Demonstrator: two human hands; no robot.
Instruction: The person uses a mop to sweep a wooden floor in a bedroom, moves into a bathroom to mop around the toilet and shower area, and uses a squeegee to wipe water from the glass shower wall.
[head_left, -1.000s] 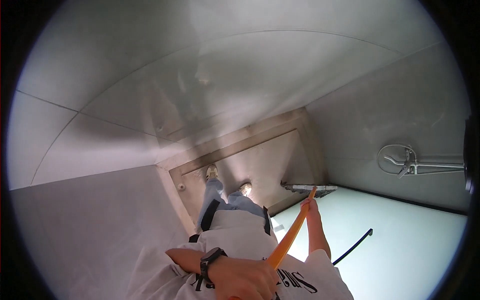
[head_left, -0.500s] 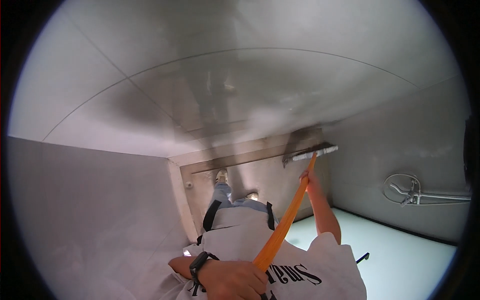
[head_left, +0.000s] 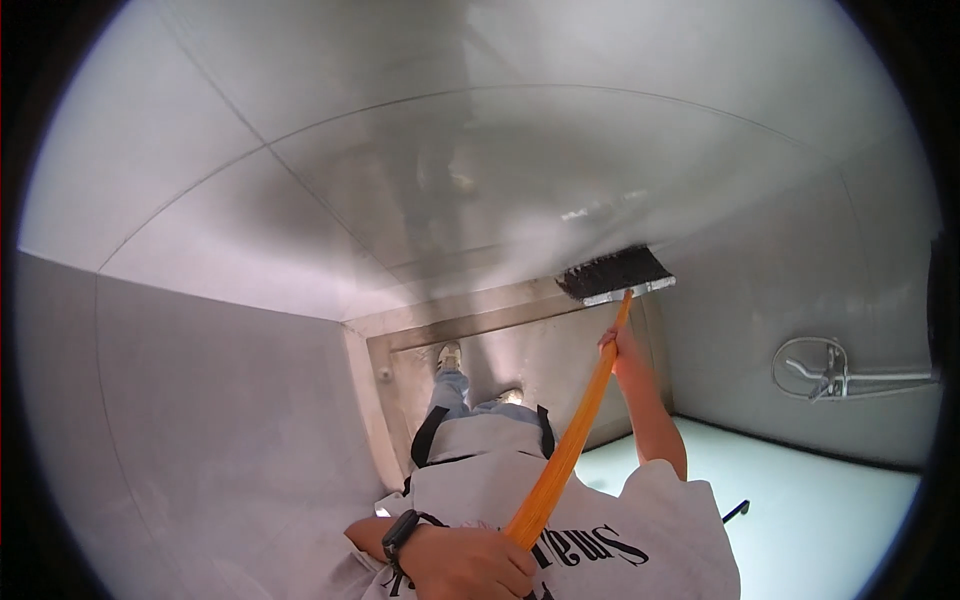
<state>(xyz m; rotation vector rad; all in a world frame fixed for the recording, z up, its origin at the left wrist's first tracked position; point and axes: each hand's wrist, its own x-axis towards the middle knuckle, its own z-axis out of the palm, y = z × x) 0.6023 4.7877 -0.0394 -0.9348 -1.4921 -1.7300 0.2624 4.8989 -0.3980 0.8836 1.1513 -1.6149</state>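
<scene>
Both of my hands grip a broom with a long orange handle (head_left: pixel 572 432). My left hand (head_left: pixel 470 562), with a dark watch at its wrist, is closed round the near end in front of my shirt. Farther up, my right hand (head_left: pixel 621 350) wraps the handle close to the broom head. The head has a pale, silvery base and dark bristles (head_left: pixel 617 272). Those bristles spread against the lower part of the shiny tiled wall, near the right-hand corner. Part of the near handle end is hidden by my left hand.
My shoes (head_left: pixel 449 357) stand on the beige floor (head_left: pixel 550 362) by a low ledge. Grey walls enclose me left and right. A hand shower with a looped hose (head_left: pixel 812 368) hangs on the right wall. A pale glass panel (head_left: pixel 790 490) with a dark handle (head_left: pixel 737 511) is at the lower right.
The broom head has moved slightly up the wall, and its bristles now show broadly where they were mostly hidden. My right hand has gone up with it; both hands keep their grip.
</scene>
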